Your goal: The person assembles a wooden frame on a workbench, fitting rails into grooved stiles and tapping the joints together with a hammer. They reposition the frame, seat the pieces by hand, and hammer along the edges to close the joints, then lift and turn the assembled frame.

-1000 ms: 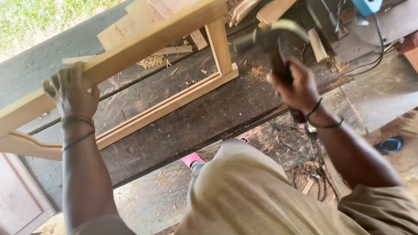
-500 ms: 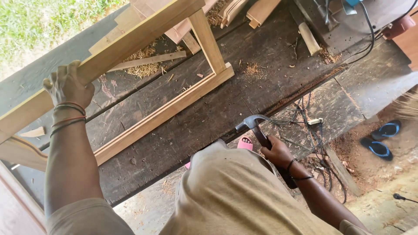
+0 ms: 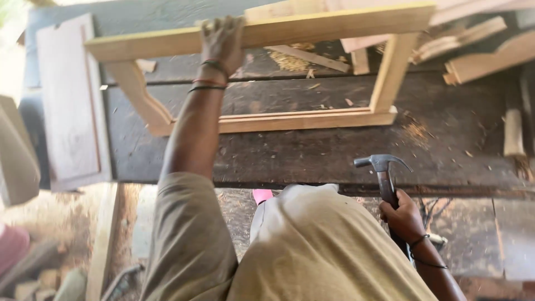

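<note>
— What are your hands doing?

— My left hand (image 3: 222, 42) has its fingers wrapped over the top rail of the wooden frame (image 3: 267, 33), up at twelve o'clock on the dark surface (image 3: 312, 150). My right hand (image 3: 402, 217) grips the hammer (image 3: 384, 173) at four o'clock.

— What now?

— I think I'm holding it steady between hits. Next needs good aim.

Daylight, glare upper left, slight motion blur.

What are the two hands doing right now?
Left hand: closed on the top rail of the wooden frame.
Right hand: closed around the hammer handle.
</note>
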